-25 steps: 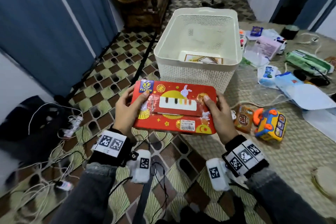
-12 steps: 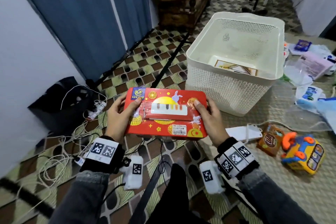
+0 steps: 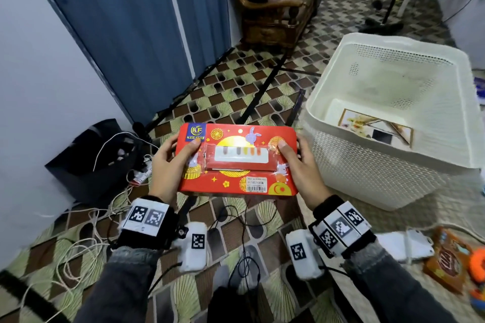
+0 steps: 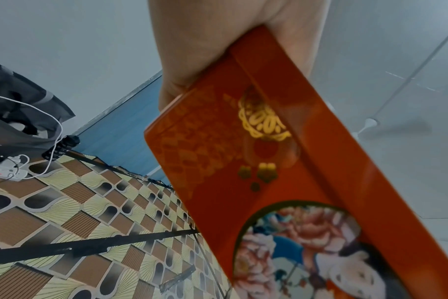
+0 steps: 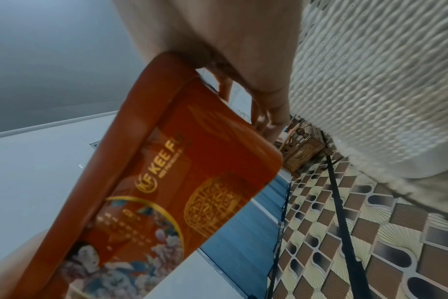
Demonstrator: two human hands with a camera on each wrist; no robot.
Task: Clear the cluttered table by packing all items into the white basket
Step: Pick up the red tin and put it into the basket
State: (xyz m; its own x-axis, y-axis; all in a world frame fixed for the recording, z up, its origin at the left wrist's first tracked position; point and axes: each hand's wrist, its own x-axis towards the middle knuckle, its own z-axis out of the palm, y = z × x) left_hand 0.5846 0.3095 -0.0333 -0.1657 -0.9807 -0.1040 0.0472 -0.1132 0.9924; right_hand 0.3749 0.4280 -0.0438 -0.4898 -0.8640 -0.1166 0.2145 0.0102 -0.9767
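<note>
Red tin [image 3: 237,162] (marked "KEE FU…", the rest covered) is held flat above the floor, left hand [image 3: 168,165] and right hand [image 3: 301,165] gripping its short ends, thumbs on top, fingers curled beneath. White basket [image 3: 367,165] stands at two o'clock.

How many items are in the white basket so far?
1 visible: a flat picture card lying on the white basket floor by its near wall, which may hide more. The red tin is outside it, held by both hands.
</note>
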